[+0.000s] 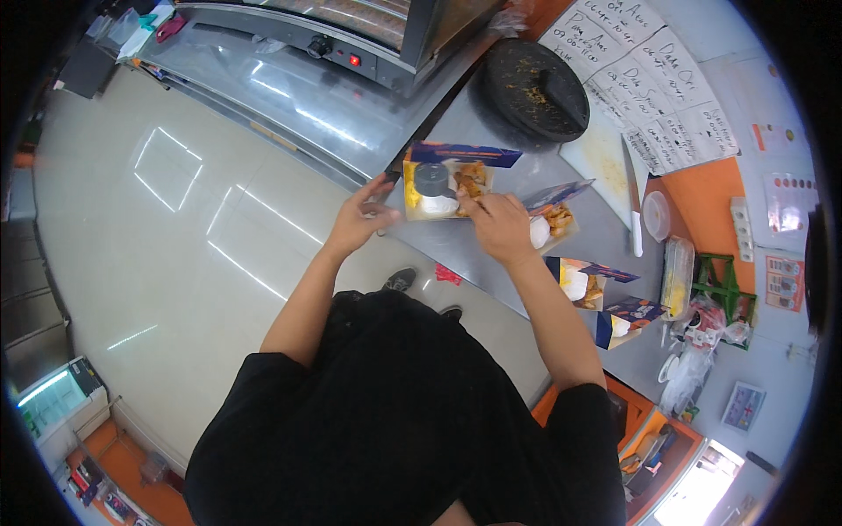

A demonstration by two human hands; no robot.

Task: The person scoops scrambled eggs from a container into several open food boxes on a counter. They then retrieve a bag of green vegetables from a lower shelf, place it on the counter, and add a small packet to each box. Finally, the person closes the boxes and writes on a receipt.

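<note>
An open food box (425, 210) sits at the near left edge of the metal counter. Inside it are white rice (436, 203), a round black-lidded cup (431, 179), something yellow at the left side and browned fried chicken pieces (474, 175). My left hand (358, 217) is just left of the box with fingers apart, holding nothing. Over the box's right side, my right hand (498, 223) has its fingers bent and pressed together at the chicken; the fingertips are partly hidden. Beside that hand stands a second open box (561, 238) with rice and chicken.
Two more filled boxes (579, 285) (626, 323) stand further right. Behind are a black round lid or pan (535, 92) and a white cutting board (601, 158) with a white-handled knife (635, 215). A heated display cabinet (351, 61) stands on the far-left counter.
</note>
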